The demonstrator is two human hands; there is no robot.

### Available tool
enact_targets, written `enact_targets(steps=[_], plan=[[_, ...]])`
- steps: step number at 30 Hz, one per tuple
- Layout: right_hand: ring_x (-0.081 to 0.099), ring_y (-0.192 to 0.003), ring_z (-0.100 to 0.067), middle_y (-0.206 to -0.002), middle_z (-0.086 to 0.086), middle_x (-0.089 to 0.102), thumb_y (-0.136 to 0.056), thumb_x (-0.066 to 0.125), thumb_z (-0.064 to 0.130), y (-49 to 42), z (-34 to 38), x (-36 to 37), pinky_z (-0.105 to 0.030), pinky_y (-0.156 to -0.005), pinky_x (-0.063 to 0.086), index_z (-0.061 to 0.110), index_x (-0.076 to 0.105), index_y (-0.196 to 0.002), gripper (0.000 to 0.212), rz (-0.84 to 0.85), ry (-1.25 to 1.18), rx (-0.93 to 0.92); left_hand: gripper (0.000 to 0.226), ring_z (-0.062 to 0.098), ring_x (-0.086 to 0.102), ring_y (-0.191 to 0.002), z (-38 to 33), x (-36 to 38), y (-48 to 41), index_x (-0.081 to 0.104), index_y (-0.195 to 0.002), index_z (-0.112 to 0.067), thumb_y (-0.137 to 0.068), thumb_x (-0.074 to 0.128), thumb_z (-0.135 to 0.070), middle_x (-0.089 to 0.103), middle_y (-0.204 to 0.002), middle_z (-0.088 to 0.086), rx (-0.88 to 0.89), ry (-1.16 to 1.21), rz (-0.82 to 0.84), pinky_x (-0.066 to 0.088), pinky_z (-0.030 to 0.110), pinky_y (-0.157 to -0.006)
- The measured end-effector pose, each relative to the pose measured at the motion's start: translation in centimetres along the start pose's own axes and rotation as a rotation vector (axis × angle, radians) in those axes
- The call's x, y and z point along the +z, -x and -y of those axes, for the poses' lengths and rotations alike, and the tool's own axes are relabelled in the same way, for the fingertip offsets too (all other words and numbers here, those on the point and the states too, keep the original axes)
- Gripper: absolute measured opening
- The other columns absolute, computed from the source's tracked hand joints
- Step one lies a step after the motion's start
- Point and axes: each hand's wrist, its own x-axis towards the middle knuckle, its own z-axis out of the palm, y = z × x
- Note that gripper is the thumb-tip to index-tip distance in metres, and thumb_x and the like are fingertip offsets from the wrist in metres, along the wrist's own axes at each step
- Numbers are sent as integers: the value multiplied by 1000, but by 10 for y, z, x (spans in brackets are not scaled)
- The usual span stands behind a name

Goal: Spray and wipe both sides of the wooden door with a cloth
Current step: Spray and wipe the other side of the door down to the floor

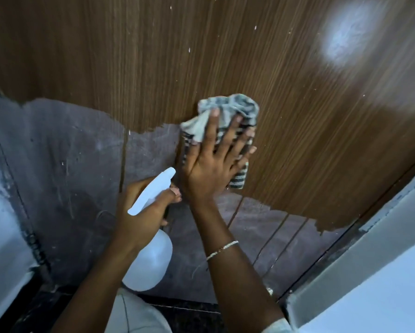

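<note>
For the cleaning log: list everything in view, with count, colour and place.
door: one, brown wood grain, fills the view; grey bare patch along its lower part
cloth: one, grey striped, against the door, centre
bottle: one, white, lower centre
frame: one, white, right
wall: one, white, left
floor: dark, bottom
bracelet: one, pale, right wrist
left hand: grips the bottle
right hand: straight fingers press the cloth
</note>
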Motion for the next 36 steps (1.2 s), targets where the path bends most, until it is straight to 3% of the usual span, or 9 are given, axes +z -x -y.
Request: enact_targets(steps=[2, 5, 10, 14, 20, 25, 30, 33, 36], plan=[[18, -157, -33, -167, -5, 22, -105, 33, 46, 3, 10, -1, -63, -124, 12, 32, 24, -160, 58, 47, -9, -156, 15, 14, 70, -80, 3, -4, -3, 72, -102, -28, -92, 69, -18, 74, -87, -7, -8, -1, -43, 54, 17, -50], [14, -158, -31, -170, -3, 13, -109, 27, 47, -7, -56, -8, -61, -123, -2, 34, 10, -164, 59, 71, 92, -248, 29, 25, 67, -92, 10, -8, -8, 68, -120, -19, -91, 68, -26, 71, -110, 2, -50, -21, -68, 53, 23, -58], [10, -155, -49, -167, -28, 17, -111, 27, 35, -16, -139, -27, -68, -123, 4, 1, 23, -161, 61, -59, -6, 161, 35, 24, 65, -94, 17, -12, -12, 64, -122, -23, -90, 69, -34, 67, -117, -1, -104, -20, -89, 51, 25, -65], [9, -155, -50, -165, -34, 13, -111, 24, 36, -12, -94, -11, -63, -125, 6, -7, 21, -159, 65, -130, -110, 260, 29, 23, 64, -85, 17, -18, -10, 64, -118, -23, -90, 68, -31, 66, -111, -1, -140, -21, -99, 47, 21, -60], [17, -156, -38, -166, -21, 12, -108, 28, 37, 22, 43, 20, -52, -128, 9, 7, 11, -163, 65, 18, -128, -135, 22, 19, 67, -81, 21, -39, -12, 68, -111, -20, -90, 70, -24, 71, -95, -8, -107, -6, -161, 48, 10, -46], [8, -159, -29, -168, -12, 15, -109, 28, 39, 14, -2, 15, -50, -128, 11, 18, 11, -165, 62, 38, -40, -364, 29, 22, 71, -95, 25, -55, -21, 71, -114, -17, -88, 74, -29, 74, -103, 1, -82, -23, -137, 55, 21, -53], [15, -155, -45, -164, -31, 22, -109, 29, 31, 8, -97, -9, -61, -125, 16, 7, 14, -163, 61, -45, -42, -60, 24, 18, 68, -90, 24, -66, -22, 69, -115, -17, -91, 70, -20, 72, -101, -2, -86, -5, -176, 54, 15, -51], [13, -154, -52, -164, -34, 17, -107, 33, 26, 6, -66, -3, -62, -126, 7, -5, 21, -160, 62, -70, -106, 104, 15, 16, 70, -86, 20, -74, -18, 71, -103, -23, -91, 69, -15, 74, -87, -10, -57, -6, -177, 54, 15, -50], [13, -154, -50, -165, -32, 20, -105, 37, 28, 7, -5, 12, -63, -125, 8, -1, 22, -160, 64, -32, -83, 39, 16, 8, 71, -80, 16, -81, -15, 69, -91, -29, -93, 66, -13, 73, -74, -17, -35, 0, -181, 53, 15, -49]])
